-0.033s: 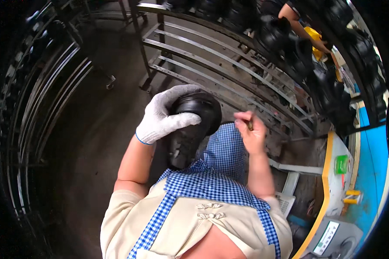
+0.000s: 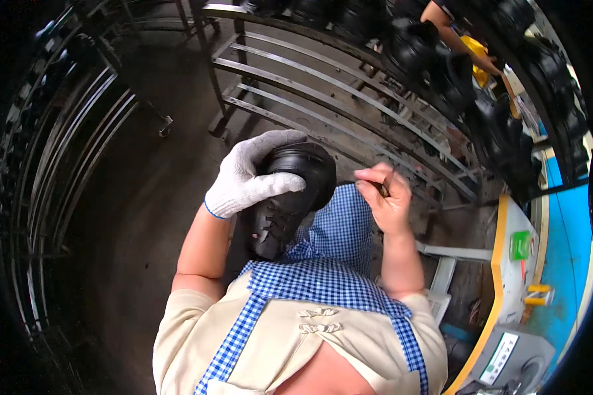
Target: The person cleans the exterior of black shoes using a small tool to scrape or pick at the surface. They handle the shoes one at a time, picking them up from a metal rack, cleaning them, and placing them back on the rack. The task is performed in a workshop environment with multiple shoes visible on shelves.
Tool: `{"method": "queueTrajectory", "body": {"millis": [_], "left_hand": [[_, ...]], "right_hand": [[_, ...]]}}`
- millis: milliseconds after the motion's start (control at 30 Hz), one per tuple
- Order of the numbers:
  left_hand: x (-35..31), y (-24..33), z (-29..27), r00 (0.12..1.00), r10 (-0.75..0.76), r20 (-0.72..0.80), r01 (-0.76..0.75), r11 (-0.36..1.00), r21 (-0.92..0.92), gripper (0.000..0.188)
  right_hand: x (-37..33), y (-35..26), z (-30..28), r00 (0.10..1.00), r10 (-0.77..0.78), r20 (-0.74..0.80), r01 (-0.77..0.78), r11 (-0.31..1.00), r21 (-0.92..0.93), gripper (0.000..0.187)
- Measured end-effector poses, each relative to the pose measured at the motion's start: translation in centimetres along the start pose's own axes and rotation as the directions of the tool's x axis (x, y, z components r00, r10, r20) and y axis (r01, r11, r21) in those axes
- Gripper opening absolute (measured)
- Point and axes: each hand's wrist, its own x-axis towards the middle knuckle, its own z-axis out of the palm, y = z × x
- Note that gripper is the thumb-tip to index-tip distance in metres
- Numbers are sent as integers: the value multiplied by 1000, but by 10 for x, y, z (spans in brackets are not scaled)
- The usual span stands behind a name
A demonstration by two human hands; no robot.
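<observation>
My left hand, in a white knit glove with a blue cuff edge, grips a black lace-up shoe around its toe and sole edge. The shoe hangs toe up in front of the apron, its laces facing me. To the right of the shoe and apart from it, my bare right hand is raised with its fingers pinched together. A small, thin dark object shows between those fingers; its kind is too small to make out.
Ahead stands a metal rack with bare rails, and black shoes fill the racks at the upper right. Another person's arm reaches in there. At right is a yellow-edged bench with a grey machine. More racks line the left.
My right hand has shifted slightly and turned, so the dark object in its fingers shows more. The shoe's laces show more clearly, and my left hand keeps its grip.
</observation>
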Motion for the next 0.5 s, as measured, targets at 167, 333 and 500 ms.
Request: {"method": "queueTrajectory", "body": {"millis": [167, 333, 500], "left_hand": [[3, -6, 12, 986, -3, 168, -1, 1000, 22, 73], [4, -9, 16, 971, -24, 236, 0, 995, 103, 73], [8, -7, 26, 945, 6, 326, -55, 988, 141, 70]], "right_hand": [[51, -53, -12, 878, -281, 389, 389, 890, -236, 34], [62, -59, -20, 750, -278, 601, 544, 775, -321, 39], [68, -77, -26, 651, -170, 740, 609, 699, -375, 23]]}}
